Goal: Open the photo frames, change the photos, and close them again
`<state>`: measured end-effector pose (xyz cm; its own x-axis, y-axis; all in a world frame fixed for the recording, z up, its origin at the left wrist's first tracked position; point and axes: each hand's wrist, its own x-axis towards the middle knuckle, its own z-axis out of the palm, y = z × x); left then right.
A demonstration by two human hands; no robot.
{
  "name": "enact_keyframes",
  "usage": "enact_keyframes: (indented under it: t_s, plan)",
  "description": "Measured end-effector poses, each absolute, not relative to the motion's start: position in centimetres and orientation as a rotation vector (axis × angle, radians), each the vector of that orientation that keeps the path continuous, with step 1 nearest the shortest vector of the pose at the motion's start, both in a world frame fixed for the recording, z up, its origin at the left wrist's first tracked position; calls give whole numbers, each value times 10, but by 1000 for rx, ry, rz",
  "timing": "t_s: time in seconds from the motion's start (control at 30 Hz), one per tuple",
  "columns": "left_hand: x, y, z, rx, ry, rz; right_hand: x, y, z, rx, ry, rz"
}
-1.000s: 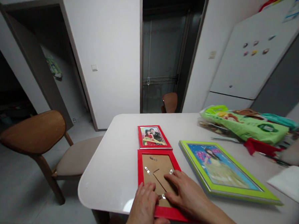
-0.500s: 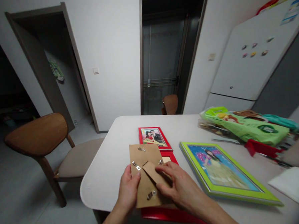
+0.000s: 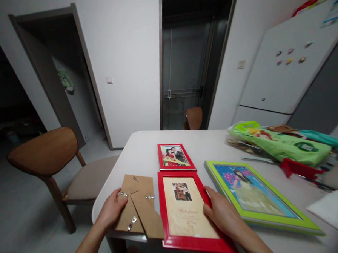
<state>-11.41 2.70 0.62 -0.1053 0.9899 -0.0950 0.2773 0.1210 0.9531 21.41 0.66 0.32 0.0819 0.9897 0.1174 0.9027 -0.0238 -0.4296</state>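
Note:
My left hand [image 3: 114, 209] grips the left edge of a brown backing board [image 3: 141, 192] with metal clips and a fold-out stand flap. The board lies at the table's front left edge. Against the right side of a red picture frame [image 3: 166, 221] my right hand [image 3: 223, 210] is closed, thumb on top and fingers along its outer edge. That frame shows a cream sheet [image 3: 187, 216] with a small photo printed on it. Just behind it lies a smaller red frame [image 3: 176, 156] with a couple's picture. To the right rests a green frame [image 3: 252, 195] with a picture of a figure in a yellow dress.
The white table [image 3: 206, 143] carries a green plastic package [image 3: 297, 140], a red object [image 3: 298, 168] and a white sheet [image 3: 332, 210] on its right side. A wooden chair [image 3: 45, 152] stands at the left, another chair [image 3: 194, 117] beyond the far edge.
The backing board has moved left and down to the table, uncovering the larger red frame. My right hand has left the board's flap and taken hold of that frame.

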Motion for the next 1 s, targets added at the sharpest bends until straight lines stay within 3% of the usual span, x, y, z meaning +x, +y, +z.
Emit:
enact_keyframes:
  t_s: [0.07,0.23,0.33,0.5,0.7,0.83,1.0]
  plan:
    - [-115,30,6,1368,1641,1102,214,7,10,-1912,-1699,479]
    - [-61,18,18,1596,1601,1165,208,-2,39,-1397,-1024,1365]
    - [4,-2,33,1688,1365,1120,200,-9,54,-1193,-871,1523]
    - [79,-14,56,1728,1212,1053,197,-8,60,-1194,-1024,1386]
    - [29,10,71,1546,1216,1224,216,8,36,-1604,-1425,923]
    - [-29,17,54,1289,1295,1228,225,16,11,-1826,-1768,406]
    - [-55,16,14,1277,1491,1120,220,16,-4,-1935,-1987,116]
